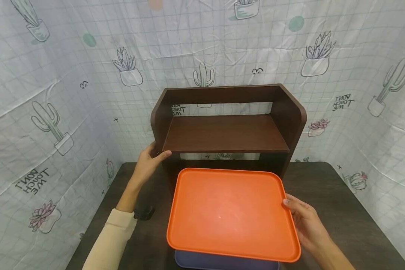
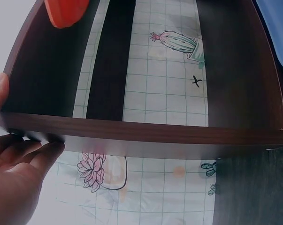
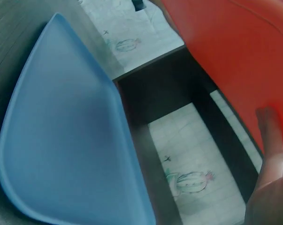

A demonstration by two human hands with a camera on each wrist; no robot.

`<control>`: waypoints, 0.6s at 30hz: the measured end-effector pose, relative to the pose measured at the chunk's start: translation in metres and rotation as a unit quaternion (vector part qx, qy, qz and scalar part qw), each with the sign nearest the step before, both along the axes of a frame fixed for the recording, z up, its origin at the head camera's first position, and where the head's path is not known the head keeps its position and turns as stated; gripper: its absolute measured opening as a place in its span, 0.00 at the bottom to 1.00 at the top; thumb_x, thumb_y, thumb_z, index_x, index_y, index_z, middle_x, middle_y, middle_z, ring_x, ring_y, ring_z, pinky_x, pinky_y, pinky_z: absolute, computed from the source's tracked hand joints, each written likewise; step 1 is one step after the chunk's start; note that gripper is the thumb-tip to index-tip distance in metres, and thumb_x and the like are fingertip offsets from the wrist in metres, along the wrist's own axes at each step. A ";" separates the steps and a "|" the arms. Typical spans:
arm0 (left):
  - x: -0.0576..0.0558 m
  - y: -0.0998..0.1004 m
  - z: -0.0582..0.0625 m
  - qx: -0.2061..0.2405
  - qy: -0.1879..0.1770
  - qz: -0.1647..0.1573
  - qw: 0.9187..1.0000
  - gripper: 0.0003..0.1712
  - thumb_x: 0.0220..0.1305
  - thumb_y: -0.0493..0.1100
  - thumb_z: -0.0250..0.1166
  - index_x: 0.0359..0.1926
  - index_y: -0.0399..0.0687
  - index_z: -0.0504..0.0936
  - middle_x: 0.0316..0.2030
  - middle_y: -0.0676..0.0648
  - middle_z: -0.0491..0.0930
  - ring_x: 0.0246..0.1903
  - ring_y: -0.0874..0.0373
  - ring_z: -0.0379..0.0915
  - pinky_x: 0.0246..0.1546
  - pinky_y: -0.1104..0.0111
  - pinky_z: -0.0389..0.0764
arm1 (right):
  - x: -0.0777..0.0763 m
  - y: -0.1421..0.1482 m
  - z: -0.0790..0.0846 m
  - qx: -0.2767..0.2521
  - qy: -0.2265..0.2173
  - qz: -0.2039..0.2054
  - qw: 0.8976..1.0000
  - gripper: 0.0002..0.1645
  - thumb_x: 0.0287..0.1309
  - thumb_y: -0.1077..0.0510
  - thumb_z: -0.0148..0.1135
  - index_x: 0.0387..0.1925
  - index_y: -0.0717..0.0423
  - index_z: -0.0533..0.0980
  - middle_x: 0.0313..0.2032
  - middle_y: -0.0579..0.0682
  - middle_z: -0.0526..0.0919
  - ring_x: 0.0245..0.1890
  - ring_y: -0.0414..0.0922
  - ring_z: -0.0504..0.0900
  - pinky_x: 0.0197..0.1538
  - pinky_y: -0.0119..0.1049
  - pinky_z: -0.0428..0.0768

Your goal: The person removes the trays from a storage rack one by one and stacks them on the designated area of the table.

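In the head view a dark brown wooden shelf (image 1: 226, 133) stands upright on the table. My left hand (image 1: 146, 163) grips its left side panel, thumb at the front edge; in the left wrist view the fingers (image 2: 42, 154) lie along the panel's outer face. An orange tray (image 1: 233, 215) is held up in front of the shelf, its flat inside facing me. My right hand (image 1: 305, 221) pinches the tray's right rim, with the thumb on the rim and fingers behind. Below it, partly hidden, lies a blue tray (image 3: 71, 131) in front of the shelf.
The dark table (image 1: 341, 210) extends to both sides of the shelf. A white cloth (image 1: 229, 48) with cactus drawings hangs behind and on both sides. A black device (image 1: 144, 213) sits at my left wrist, by the light sleeve (image 1: 113, 236).
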State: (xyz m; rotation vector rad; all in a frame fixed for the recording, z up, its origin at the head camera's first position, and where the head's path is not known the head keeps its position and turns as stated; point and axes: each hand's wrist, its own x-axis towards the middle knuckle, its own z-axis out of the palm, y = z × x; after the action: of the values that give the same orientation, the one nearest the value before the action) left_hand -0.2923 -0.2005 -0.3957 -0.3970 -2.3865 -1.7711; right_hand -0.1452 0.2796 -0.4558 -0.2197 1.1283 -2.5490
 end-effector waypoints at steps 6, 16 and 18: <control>0.001 0.000 0.001 -0.001 -0.005 0.002 1.000 0.44 0.72 0.56 0.72 0.80 0.48 0.67 0.73 0.42 0.75 0.73 0.47 0.73 0.72 0.46 0.76 | -0.002 0.003 -0.010 0.006 0.008 -0.001 1.000 0.30 0.86 0.63 0.34 0.61 0.52 0.85 0.48 0.50 0.93 0.48 0.46 0.93 0.51 0.43 0.90; 0.001 -0.001 0.000 -0.008 -0.008 0.005 1.000 0.45 0.71 0.58 0.72 0.80 0.48 0.66 0.73 0.43 0.75 0.72 0.47 0.74 0.71 0.45 0.76 | -0.005 0.007 -0.030 0.037 0.012 -0.008 0.999 0.29 0.84 0.65 0.36 0.60 0.51 0.85 0.48 0.49 0.93 0.47 0.45 0.93 0.51 0.44 0.91; 0.000 -0.001 0.000 -0.010 -0.008 0.006 1.000 0.45 0.71 0.58 0.72 0.80 0.48 0.66 0.73 0.43 0.75 0.73 0.47 0.73 0.71 0.45 0.76 | -0.006 0.008 -0.035 0.041 0.010 -0.004 0.999 0.29 0.84 0.65 0.36 0.59 0.50 0.85 0.47 0.49 0.93 0.47 0.45 0.93 0.50 0.43 0.91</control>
State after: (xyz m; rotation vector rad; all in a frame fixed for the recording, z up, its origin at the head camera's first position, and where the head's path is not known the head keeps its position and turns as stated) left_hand -0.2920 -0.2019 -0.3959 -0.3720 -2.4143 -1.7535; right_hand -0.1509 0.2872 -0.4907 -0.2214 1.2409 -2.5074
